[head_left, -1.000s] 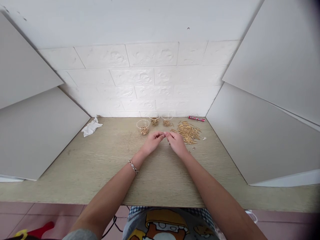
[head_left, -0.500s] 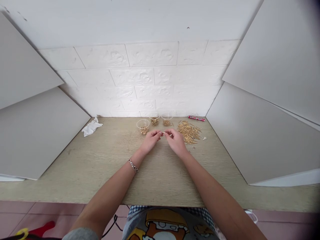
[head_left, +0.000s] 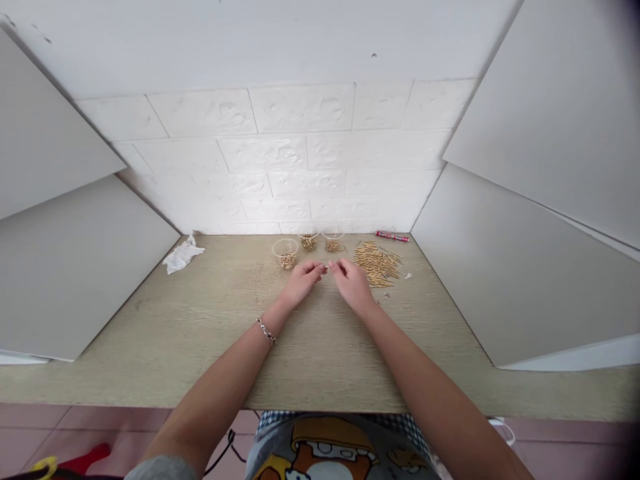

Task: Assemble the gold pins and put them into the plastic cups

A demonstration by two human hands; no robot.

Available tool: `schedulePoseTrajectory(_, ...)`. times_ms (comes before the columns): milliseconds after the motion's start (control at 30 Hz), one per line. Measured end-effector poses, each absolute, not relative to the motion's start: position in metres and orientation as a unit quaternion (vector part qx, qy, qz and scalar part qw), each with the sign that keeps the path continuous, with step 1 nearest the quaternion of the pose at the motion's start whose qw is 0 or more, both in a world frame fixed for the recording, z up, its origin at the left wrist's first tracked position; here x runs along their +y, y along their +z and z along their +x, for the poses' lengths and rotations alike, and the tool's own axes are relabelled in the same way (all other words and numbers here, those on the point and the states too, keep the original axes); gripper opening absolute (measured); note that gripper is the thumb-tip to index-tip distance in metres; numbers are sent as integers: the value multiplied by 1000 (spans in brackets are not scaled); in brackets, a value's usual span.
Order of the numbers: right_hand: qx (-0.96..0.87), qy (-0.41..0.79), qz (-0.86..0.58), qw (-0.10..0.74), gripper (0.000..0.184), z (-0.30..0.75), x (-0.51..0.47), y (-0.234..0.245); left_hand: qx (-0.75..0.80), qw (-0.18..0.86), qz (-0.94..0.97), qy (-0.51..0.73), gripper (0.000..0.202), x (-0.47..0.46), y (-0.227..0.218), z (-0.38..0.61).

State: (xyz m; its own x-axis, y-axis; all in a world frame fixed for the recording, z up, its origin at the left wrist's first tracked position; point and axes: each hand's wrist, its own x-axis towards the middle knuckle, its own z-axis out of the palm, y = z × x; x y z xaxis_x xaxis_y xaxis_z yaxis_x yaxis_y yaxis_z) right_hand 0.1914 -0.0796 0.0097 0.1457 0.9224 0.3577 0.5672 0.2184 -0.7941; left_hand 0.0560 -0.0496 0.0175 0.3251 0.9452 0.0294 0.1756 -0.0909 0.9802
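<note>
My left hand [head_left: 303,280] and my right hand [head_left: 353,285] meet fingertip to fingertip above the table, both closed in a pinch. Between them a tiny shiny piece [head_left: 327,268] shows, too small to name. Close beyond my left hand stands a clear plastic cup [head_left: 285,248] with small gold-coloured metal parts inside. Two more clear cups, a middle one [head_left: 309,241] and a right one [head_left: 333,241], hold similar small parts. Beside my right hand lies a loose pile of thin gold-coloured metal rods [head_left: 376,264].
The wooden table [head_left: 200,333] ends at a white brick-pattern wall [head_left: 280,153], with grey panels on both sides. A crumpled white tissue [head_left: 183,255] lies at the left, a red tube-shaped packet [head_left: 393,236] at the back right. Small crumbs are scattered left of the cups.
My right fingertips have shifted slightly around the tiny piece, and less of it shows between the hands. The cups and the pile of rods look the same.
</note>
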Motion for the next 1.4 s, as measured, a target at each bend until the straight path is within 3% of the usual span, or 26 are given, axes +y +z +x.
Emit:
schedulePoseTrajectory(133, -614, 203, -589, 485, 17, 190, -75, 6, 441, 521, 620, 386, 27, -51, 20, 57)
schedulePoseTrajectory(467, -640, 200, -566, 480, 15, 192, -74, 5, 439, 505, 636, 383, 24, -47, 16, 56)
schedulePoseTrajectory(600, -642, 195, -578, 464, 18, 192, -75, 6, 435, 503, 642, 381, 23, -47, 14, 56)
schedulePoseTrajectory(800, -631, 210, -601, 444, 36, 192, -78, 10, 428, 498, 636, 405, 23, -46, 14, 55)
schedulePoseTrajectory(1200, -649, 199, -576, 455, 19, 193, -74, 6, 435, 481, 646, 403, 23, -47, 17, 54)
schedulePoseTrajectory(1400, -635, 210, -593, 449, 32, 191, -79, 12, 427, 457, 671, 399, 25, -50, 21, 55)
